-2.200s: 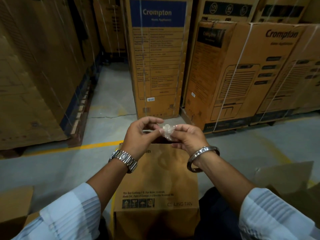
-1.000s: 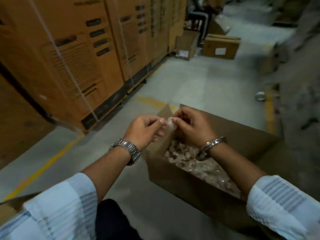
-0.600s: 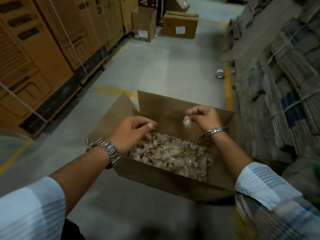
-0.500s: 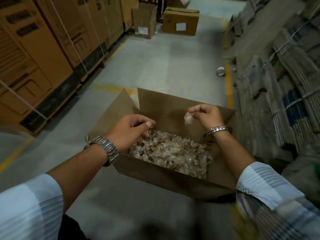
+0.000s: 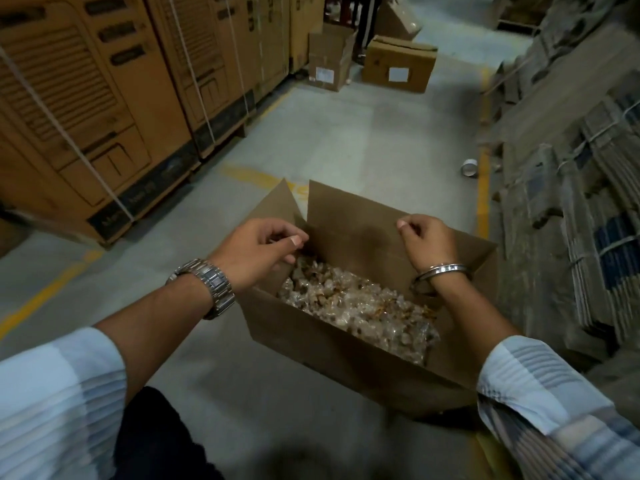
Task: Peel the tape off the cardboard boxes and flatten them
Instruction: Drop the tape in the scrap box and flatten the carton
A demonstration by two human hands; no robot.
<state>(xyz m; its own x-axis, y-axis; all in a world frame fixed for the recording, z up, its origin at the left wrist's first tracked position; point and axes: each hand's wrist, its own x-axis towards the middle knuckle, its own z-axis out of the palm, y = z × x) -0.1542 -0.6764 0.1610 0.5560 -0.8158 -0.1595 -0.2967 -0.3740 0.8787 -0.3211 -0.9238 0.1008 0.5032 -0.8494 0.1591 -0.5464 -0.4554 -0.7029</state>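
Cardboard box point(image 5: 329, 351) is seen standing on the concrete floor point(image 5: 346, 143), set at an angle, with its flaps turned up and its top open. It is filled well up its walls with crumpled wads of clear tape point(image 5: 353, 303). Both hands are held above the open top. The left hand point(image 5: 258, 252) is positioned over the near left corner, with its fingers loosely curled and its thumb laid close to the forefinger; nothing is seen in its grasp. The right hand point(image 5: 427, 242) is raised in front of the far flap, with its back turned to the camera and its fingers bent downward; no object is visible in it either. A metal wristwatch point(image 5: 211, 287) is worn on the left wrist and a metal bangle point(image 5: 440, 271) on the right, and pale striped sleeves point(image 5: 52, 393) are rolled back from the forearms. Tall printed cartons point(image 5: 86, 116) bound with white straps are lined up along the left. Tied bundles of flattened cardboard point(image 5: 588, 202) are stacked on the right, and a roll of tape point(image 5: 469, 167) is left lying beside a yellow floor line point(image 5: 483, 202) near them. Two smaller brown boxes point(image 5: 398, 64) are placed farther down the aisle.
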